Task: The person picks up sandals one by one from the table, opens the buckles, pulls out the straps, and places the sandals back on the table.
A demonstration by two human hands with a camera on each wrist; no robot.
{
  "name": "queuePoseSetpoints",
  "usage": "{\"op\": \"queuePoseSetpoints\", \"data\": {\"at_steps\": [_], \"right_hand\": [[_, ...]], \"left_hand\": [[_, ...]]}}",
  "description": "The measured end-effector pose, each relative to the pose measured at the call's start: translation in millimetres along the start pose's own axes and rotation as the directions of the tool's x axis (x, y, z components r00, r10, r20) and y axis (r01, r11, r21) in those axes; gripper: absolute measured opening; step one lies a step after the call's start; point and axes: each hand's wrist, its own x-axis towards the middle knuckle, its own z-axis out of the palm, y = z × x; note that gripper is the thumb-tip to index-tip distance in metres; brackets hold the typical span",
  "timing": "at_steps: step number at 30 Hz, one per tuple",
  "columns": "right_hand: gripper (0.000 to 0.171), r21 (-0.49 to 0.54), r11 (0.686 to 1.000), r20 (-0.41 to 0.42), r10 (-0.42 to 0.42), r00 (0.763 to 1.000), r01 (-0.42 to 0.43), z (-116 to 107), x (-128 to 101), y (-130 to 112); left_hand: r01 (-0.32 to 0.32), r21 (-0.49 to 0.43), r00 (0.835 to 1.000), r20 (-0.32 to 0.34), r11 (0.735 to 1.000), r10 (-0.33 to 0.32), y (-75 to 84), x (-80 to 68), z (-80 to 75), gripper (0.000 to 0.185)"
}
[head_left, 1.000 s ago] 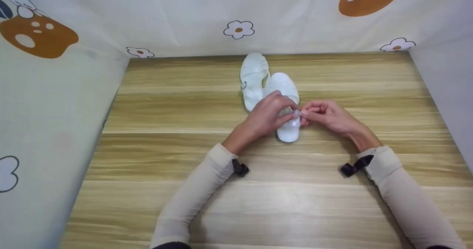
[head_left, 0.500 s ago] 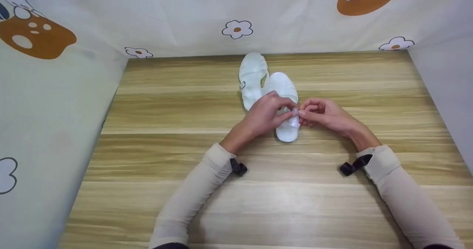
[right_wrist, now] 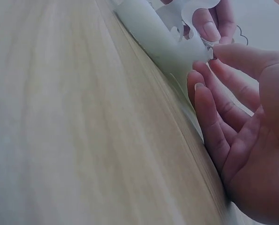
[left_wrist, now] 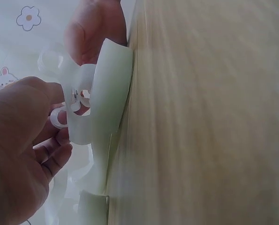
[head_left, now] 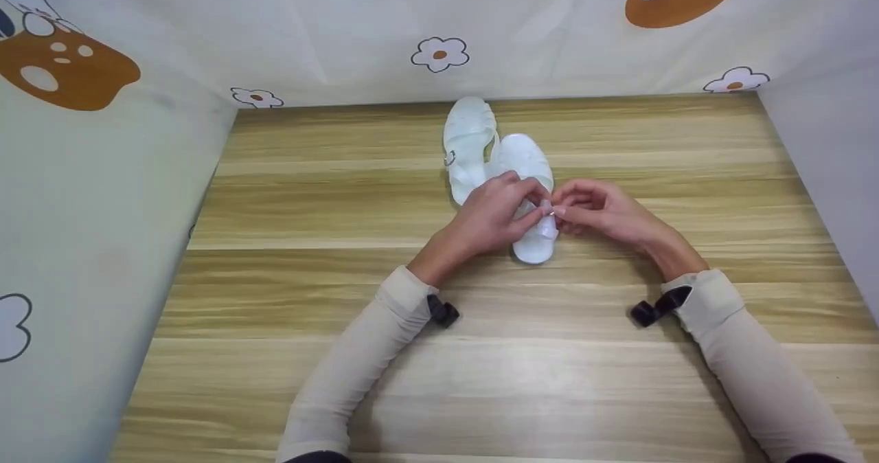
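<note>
Wooden table [head_left: 275,257]: both hands pinching sandal strap [head_left: 547,210]

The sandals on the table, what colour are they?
The sandals are white, slightly see-through plastic; the head view shows it best.

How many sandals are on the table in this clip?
2. The nearer sandal lies at the table's middle, both hands working its strap: left hand, right hand. The farther sandal lies just behind it, to its left, untouched.
</note>
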Motion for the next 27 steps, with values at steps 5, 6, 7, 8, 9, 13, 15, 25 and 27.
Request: {"op": "queuePoseSetpoints", "data": {"at_steps": [5,6,7,8,9,13,15,25,27], "right_hand": [[0.032,-0.007,1.000,-0.019,0.007,1.000,-0.007,1.4,0.0,-0.2],[0.032,-0.007,1.000,-0.025,0.009,1.000,-0.009,1.8,0.0,-0.2],[0.032,-0.007,1.000,-0.029,0.010,1.000,-0.010,2.2,0.0,-0.3],[0.032,-0.008,1.000,-0.035,0.010,0.999,-0.010,2.4,-0.1,-0.1],[0.032,-0.011,1.000,-0.038,0.008,0.999,-0.009,2.5,0.0,0.1],[0.031,-0.070,0.997,-0.048,-0.019,0.999,0.016,2.8,0.0,1.3],[0.031,-0.110,0.993,-0.053,-0.035,0.998,0.029,2.6,-0.1,2.0],[0.023,-0.135,0.988,-0.054,-0.081,0.995,0.073,1.1,1.2,5.7],[0.020,-0.134,0.988,-0.055,-0.088,0.995,0.080,1.1,1.3,5.7]], "left_hand": [[-0.014,0.003,1.000,0.003,1.000,0.014,-0.5,-0.7,-1.0,0.020],[-0.016,0.000,1.000,0.005,1.000,0.016,-0.5,-0.8,-1.3,0.020],[-0.016,-0.006,1.000,0.007,1.000,0.016,-0.4,-0.9,-1.5,0.019],[-0.014,-0.015,1.000,0.010,1.000,0.014,-0.7,-0.8,-1.6,0.019],[-0.012,-0.025,1.000,0.011,1.000,0.013,-0.7,-0.7,-1.9,0.019],[0.007,-0.061,1.000,0.023,0.998,-0.005,-1.4,0.8,-2.1,0.018],[0.011,-0.070,1.000,0.028,0.997,-0.010,-1.3,1.6,-2.2,0.018],[0.006,-0.096,0.999,0.043,0.995,-0.002,-1.4,0.3,0.5,0.020],[0.012,-0.124,0.999,0.046,0.992,-0.006,-1.7,-0.1,-1.1,0.020]]}}
